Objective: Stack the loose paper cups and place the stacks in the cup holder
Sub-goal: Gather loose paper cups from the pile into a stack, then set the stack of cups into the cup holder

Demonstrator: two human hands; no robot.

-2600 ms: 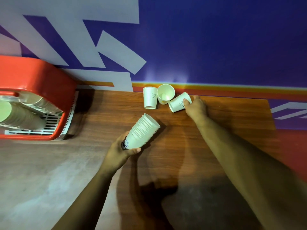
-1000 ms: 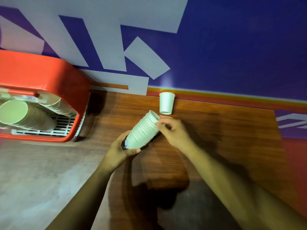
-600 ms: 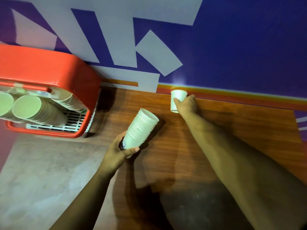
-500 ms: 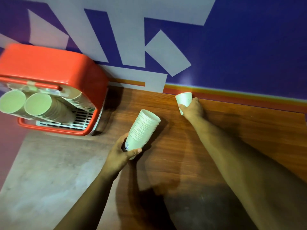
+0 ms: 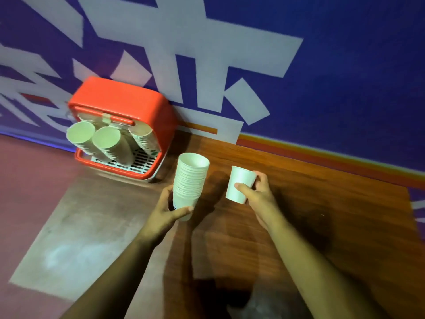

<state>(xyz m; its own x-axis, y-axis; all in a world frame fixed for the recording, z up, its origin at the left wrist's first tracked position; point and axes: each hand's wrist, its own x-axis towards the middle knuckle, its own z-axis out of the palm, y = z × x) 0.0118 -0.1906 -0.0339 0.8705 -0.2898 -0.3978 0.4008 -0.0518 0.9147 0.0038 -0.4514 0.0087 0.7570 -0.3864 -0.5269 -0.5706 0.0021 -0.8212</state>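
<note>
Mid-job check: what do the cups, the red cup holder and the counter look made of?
The single cup and the stack: thin paper by the look, matte white, no shine. Cup holder: probably moulded plastic, smooth red shell with rounded corners; its white slotted grille likely plastic too. Counter: brown streaked wood grain, low sheen; laminate or real wood, cannot tell.

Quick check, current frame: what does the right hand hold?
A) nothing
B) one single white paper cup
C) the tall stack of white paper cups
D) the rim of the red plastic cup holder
B: the right hand grips a single white paper cup by its side, apart from the tall stack of white paper cups, which the left hand holds.
</note>
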